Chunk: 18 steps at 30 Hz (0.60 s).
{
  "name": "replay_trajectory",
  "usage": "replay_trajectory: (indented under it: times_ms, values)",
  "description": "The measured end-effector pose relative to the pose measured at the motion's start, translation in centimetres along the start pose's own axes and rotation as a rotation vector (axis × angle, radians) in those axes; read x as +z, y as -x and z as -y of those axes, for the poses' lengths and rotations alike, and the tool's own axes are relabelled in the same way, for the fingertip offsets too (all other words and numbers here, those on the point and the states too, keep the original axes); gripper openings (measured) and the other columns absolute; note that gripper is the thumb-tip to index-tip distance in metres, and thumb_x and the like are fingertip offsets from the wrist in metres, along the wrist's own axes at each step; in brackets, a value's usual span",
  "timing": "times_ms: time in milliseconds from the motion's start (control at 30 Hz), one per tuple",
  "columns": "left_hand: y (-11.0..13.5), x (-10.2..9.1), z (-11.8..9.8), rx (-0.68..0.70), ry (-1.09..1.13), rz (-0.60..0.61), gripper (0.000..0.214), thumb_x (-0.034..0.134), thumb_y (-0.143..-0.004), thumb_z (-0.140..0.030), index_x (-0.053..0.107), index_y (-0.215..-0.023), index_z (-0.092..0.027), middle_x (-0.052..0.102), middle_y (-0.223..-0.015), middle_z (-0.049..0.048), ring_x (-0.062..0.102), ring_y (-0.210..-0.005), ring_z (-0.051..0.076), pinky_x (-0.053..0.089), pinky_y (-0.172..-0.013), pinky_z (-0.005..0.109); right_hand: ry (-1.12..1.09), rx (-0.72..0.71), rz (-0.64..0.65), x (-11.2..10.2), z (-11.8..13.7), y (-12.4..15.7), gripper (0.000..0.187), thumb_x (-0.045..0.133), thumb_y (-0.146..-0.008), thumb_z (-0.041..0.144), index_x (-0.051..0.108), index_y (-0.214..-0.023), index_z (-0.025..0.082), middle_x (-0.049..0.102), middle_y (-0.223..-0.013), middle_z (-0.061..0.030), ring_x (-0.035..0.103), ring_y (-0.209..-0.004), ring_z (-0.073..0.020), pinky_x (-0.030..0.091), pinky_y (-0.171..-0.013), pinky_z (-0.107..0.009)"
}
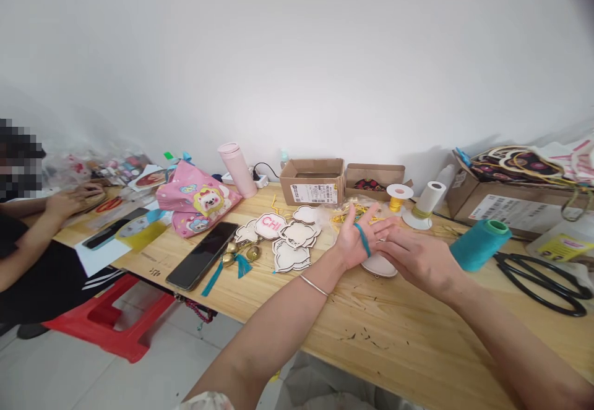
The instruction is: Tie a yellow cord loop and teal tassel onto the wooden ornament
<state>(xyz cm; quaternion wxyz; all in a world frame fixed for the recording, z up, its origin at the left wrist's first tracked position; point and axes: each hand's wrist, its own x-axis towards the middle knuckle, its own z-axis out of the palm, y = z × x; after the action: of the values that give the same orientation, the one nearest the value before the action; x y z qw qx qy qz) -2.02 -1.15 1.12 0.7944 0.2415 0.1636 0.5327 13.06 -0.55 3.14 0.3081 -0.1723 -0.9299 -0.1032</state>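
Observation:
My left hand (347, 243) is palm up over the table, its fingers stretched out and spread. A band of teal thread (362, 241) lies across its palm. My right hand (424, 260) comes in from the right, fingers pressed together at the left fingertips; what they pinch is hidden. Below the hands lies a pale flat piece (379, 266), partly covered. To the right a cone of teal thread (477, 248) rests on its side. Left of my left hand are flat wooden cutouts (291, 255) and brass bells (229, 256) with a teal tassel (244, 266).
Black-handled scissors (542, 283) lie at the right. Behind stand a cardboard box (312, 195), a yellow cord spool (398, 195) and a larger filled box (505, 212). A phone (203, 255), pink bag (197, 203) and pink bottle (237, 172) are leftward. Another person's hands (77, 200) work far left.

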Motion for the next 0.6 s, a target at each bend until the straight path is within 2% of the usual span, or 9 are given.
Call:
replay_trajectory:
  times_ms: [100, 233, 400, 600]
  values:
    - [0.0, 0.1, 0.0, 0.006, -0.007, -0.006, 0.072, 0.029, -0.075, -0.065, 0.023, -0.134, -0.024, 0.056, -0.115, 0.0149, 0.055, -0.099, 0.024, 0.041, -0.075, 0.033, 0.053, -0.051, 0.014, -0.2, -0.1, 0.0, 0.025, 0.038, -0.087, 0.019, 0.063, -0.081, 0.02, 0.061, -0.071, -0.0033, 0.054, -0.066, -0.0125, 0.037, -0.053, -0.023]
    - [0.3, 0.8, -0.2, 0.047, 0.022, -0.046, 0.071, 0.03, -0.075, -0.064, 0.028, -0.133, -0.023, 0.057, -0.113, 0.0153, 0.056, -0.098, 0.024, 0.042, -0.075, 0.032, 0.044, -0.024, 0.04, -0.5, -0.2, -0.1, 0.026, 0.036, -0.087, 0.02, 0.062, -0.081, 0.019, 0.061, -0.071, -0.0038, 0.055, -0.067, -0.0123, 0.036, -0.053, -0.022]
    - [0.6, 1.4, -0.8, 0.116, 0.079, -0.145, 0.067, 0.029, -0.075, -0.064, 0.034, -0.13, -0.024, 0.056, -0.113, 0.0143, 0.057, -0.095, 0.022, 0.043, -0.075, 0.032, 0.011, -0.021, 0.091, -1.2, 0.4, -0.7, 0.03, 0.034, -0.085, 0.018, 0.055, -0.064, 0.016, 0.058, -0.062, -0.0027, 0.05, -0.055, -0.0105, 0.029, -0.047, -0.022]
    - [0.3, 1.3, -0.5, 0.106, 0.042, -0.088, 0.069, 0.03, -0.074, -0.065, 0.033, -0.13, -0.024, 0.055, -0.114, 0.0137, 0.051, -0.105, 0.022, 0.038, -0.084, 0.033, -0.107, 0.074, 0.185, -2.0, 1.4, -1.2, 0.021, 0.038, -0.078, 0.016, 0.054, -0.064, 0.016, 0.058, -0.061, -0.0019, 0.049, -0.053, -0.0102, 0.029, -0.047, -0.021]
